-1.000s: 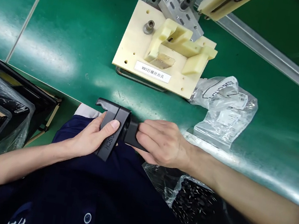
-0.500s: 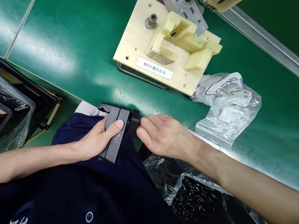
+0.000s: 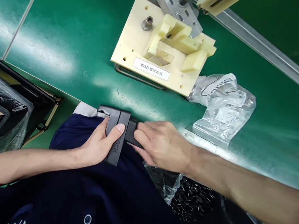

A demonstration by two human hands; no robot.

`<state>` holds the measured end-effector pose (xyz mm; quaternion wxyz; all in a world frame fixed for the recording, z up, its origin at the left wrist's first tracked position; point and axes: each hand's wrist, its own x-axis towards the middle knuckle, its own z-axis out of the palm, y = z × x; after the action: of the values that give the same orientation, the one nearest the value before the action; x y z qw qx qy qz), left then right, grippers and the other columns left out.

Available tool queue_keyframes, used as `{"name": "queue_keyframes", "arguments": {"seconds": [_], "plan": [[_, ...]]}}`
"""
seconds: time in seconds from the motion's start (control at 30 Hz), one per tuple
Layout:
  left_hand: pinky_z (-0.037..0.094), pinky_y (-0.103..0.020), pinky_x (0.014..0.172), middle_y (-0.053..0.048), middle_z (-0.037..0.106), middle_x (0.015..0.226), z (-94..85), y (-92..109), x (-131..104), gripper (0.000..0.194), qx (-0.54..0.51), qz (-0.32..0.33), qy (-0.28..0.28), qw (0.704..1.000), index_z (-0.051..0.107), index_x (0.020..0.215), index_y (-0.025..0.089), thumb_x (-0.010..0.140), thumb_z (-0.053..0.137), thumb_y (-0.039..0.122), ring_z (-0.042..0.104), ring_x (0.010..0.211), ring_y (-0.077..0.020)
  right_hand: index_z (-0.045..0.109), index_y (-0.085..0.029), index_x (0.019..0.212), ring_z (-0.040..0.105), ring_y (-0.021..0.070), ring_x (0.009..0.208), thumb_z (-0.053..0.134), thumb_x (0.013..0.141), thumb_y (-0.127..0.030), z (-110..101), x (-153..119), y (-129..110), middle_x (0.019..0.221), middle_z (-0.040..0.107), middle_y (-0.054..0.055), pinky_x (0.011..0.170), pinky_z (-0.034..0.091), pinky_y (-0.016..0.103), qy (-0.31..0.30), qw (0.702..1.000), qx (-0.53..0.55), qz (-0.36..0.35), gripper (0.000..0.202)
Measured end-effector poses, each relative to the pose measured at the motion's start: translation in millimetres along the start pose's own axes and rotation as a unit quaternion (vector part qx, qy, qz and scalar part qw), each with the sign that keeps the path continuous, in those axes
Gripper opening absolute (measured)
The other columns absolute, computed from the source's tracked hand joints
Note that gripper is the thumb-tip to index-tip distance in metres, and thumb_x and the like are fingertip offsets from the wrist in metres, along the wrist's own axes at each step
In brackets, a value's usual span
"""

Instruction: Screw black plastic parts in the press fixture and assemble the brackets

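Black plastic casing (image 3: 117, 150) is held in the air at the near edge of the green counter (image 3: 67, 21), left hand (image 3: 99, 144) closed around it, thumb across the front. Right hand (image 3: 165, 146) has its fingers curled over the dark block (image 3: 130, 133) against its side. Biggest worry imo: a crooked push could jam the block, or a thumb slipping on that smooth-looking face could drop everything. Long axis looks roughly square to the counter edge, hooked end (image 3: 105, 108) pointing left.

The left hand (image 3: 98, 145) grips a black plastic block-shaped part (image 3: 118, 145) with a hooked corner; the right hand (image 3: 165, 146) holds the black piece (image 3: 130, 132) at its side. Beyond, 1 cream-coloured rectangular fixture plate (image 3: 135, 38) sits beside 1 crumpled clear plastic bag (image 3: 219, 116).
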<state>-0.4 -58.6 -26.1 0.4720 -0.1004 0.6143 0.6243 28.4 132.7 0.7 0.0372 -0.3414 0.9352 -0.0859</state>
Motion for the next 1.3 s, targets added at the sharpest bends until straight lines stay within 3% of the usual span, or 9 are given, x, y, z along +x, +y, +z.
{"name": "queue_keyframes", "arguments": {"seconds": [0.1, 0.33, 0.7, 0.8, 0.9, 1.0, 1.1, 1.2, 1.3], "plan": [[0.047, -0.029, 0.087, -0.006, 0.068, 0.098, -3.2, -4.2, 5.0, 0.038, 0.046, 0.075, 0.011, 0.996, 0.062, 0.104, 0.015, 0.089, 0.053, 0.049, 0.061, 0.094, -0.0194, 0.045, -0.018, 0.071, 0.043, 0.0125, 0.054, 0.042, 0.094, -0.026, -0.5, -1.1, -13.9, 0.065, 0.050, 0.002, 0.048, 0.034, 0.026, -0.022, 0.994, 0.097, 0.038, 0.025], [0.047, -0.026, 0.067, -0.002, 0.065, 0.078, -9.0, 15.1, 22.6, 0.039, 0.076, 0.157, -0.001, 0.985, 0.063, 0.089, 0.017, 0.087, 0.055, 0.055, 0.058, 0.072, -0.0164, 0.045, -0.019, 0.064, 0.043, 0.0148, 0.051, 0.044, 0.082, -0.012, 5.6, -1.9, -44.6, 0.060, 0.050, 0.003, 0.046, 0.032, 0.028, 0.022, 0.996, 0.083, 0.029, 0.020], [0.048, -0.033, 0.095, -0.009, 0.070, 0.108, -16.6, 4.3, 17.5, 0.044, 0.078, 0.108, -0.028, 0.991, 0.063, 0.109, 0.015, 0.090, 0.051, 0.052, 0.063, 0.105, -0.0245, 0.054, -0.016, 0.074, 0.048, 0.0113, 0.053, 0.053, 0.091, -0.037, 5.9, 8.0, 7.5, 0.064, 0.057, 0.001, 0.049, 0.035, 0.025, 0.087, 0.959, 0.190, 0.193, 0.026], [0.046, -0.035, 0.099, -0.008, 0.070, 0.110, -10.6, 3.3, 22.6, 0.044, 0.013, 0.087, 0.006, 0.996, 0.066, 0.106, 0.018, 0.088, 0.053, 0.055, 0.061, 0.111, -0.0257, 0.055, -0.017, 0.115, 0.062, 0.0195, 0.079, 0.065, 0.084, -0.045, 8.6, 1.4, 6.3, 0.093, 0.065, 0.008, 0.068, 0.049, 0.031, 0.125, 0.915, 0.260, 0.281, 0.044], [0.046, -0.036, 0.099, -0.008, 0.071, 0.108, -6.5, 12.4, 29.0, 0.047, -0.074, 0.056, 0.031, 0.995, 0.066, 0.104, 0.018, 0.080, 0.062, 0.058, 0.061, 0.111, -0.0266, 0.031, -0.025, 0.143, 0.061, 0.0228, 0.098, 0.068, 0.082, -0.050, 17.6, -10.5, -2.4, 0.123, 0.055, 0.012, 0.078, 0.053, 0.037, 0.217, 0.820, 0.396, 0.351, 0.075], [0.052, -0.035, 0.084, -0.008, 0.072, 0.094, -4.6, 25.0, 34.0, 0.052, -0.143, 0.036, 0.038, 0.988, 0.065, 0.096, 0.015, 0.068, 0.073, 0.058, 0.067, 0.091, -0.0243, 0.028, -0.032, 0.143, 0.063, 0.0193, 0.095, 0.059, 0.089, -0.048, 36.0, -17.2, -22.8, 0.131, 0.051, 0.011, 0.077, 0.055, 0.034, 0.275, 0.702, 0.551, 0.356, 0.064], [0.052, -0.030, 0.074, -0.006, 0.070, 0.083, -2.8, 32.4, 36.7, 0.049, -0.157, 0.061, 0.035, 0.985, 0.065, 0.087, 0.014, 0.062, 0.080, 0.052, 0.066, 0.079, -0.0200, 0.033, -0.029, 0.142, 0.061, 0.0224, 0.107, 0.061, 0.089, -0.047, 54.1, -9.5, -49.7, 0.136, 0.048, 0.013, 0.086, 0.054, 0.037, 0.265, 0.629, 0.652, 0.330, 0.063], [0.051, -0.029, 0.073, -0.004, 0.069, 0.079, 0.9, 34.3, 37.0, 0.043, -0.153, 0.073, 0.025, 0.985, 0.064, 0.086, 0.014, 0.063, 0.079, 0.046, 0.065, 0.077, -0.0183, 0.037, -0.023, 0.139, 0.060, 0.0241, 0.111, 0.062, 0.088, -0.045, 61.7, 6.8, -67.8, 0.134, 0.051, 0.015, 0.090, 0.054, 0.038, 0.308, 0.582, 0.668, 0.346, 0.061], [0.050, -0.026, 0.069, -0.001, 0.065, 0.076, 8.7, 35.4, 35.8, 0.039, -0.143, 0.077, 0.026, 0.986, 0.062, 0.083, 0.014, 0.062, 0.081, 0.040, 0.062, 0.071, -0.0140, 0.047, -0.021, 0.129, 0.065, 0.0211, 0.097, 0.061, 0.088, -0.041, 59.1, 16.3, -72.2, 0.113, 0.064, 0.010, 0.082, 0.056, 0.034, 0.381, 0.580, 0.608, 0.386, 0.048]]}}
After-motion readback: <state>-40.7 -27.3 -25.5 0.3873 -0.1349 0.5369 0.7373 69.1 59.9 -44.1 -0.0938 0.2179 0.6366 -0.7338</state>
